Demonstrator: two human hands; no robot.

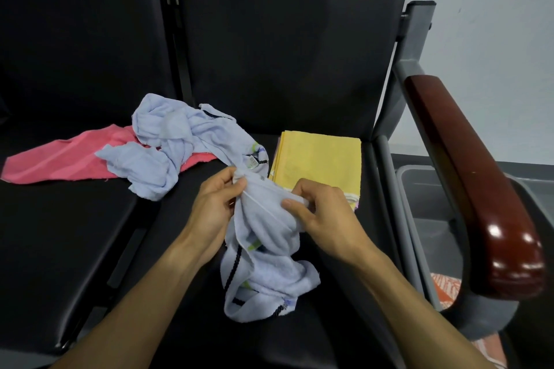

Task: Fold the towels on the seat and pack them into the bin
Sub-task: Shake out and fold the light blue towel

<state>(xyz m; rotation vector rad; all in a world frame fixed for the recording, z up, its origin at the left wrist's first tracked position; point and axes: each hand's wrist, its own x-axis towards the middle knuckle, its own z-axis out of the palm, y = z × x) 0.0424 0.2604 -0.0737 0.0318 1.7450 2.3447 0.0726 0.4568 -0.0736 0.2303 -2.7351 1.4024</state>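
**Towels on a black seat, one held in both hands**

Towels lie across two black padded seats [269,75], seen from above by the person handling them. A pale blue towel [263,237] with dark and green edge stripes is bunched up over the front of the nearer seat. The left hand [214,204] pinches its upper edge between thumb and curled fingers. The right hand [323,213] grips the same edge just beside it, fingers curled round the cloth and thumb pressed on top. The rest of this towel hangs down in loose folds between the forearms.

A second crumpled blue towel [162,141] sits further back, resting partly on a flat pink towel [60,159]. A neatly folded yellow towel [317,159] lies just behind the right hand. A grey bin [425,189] stands on the floor beyond the reddish wooden armrest [467,177].
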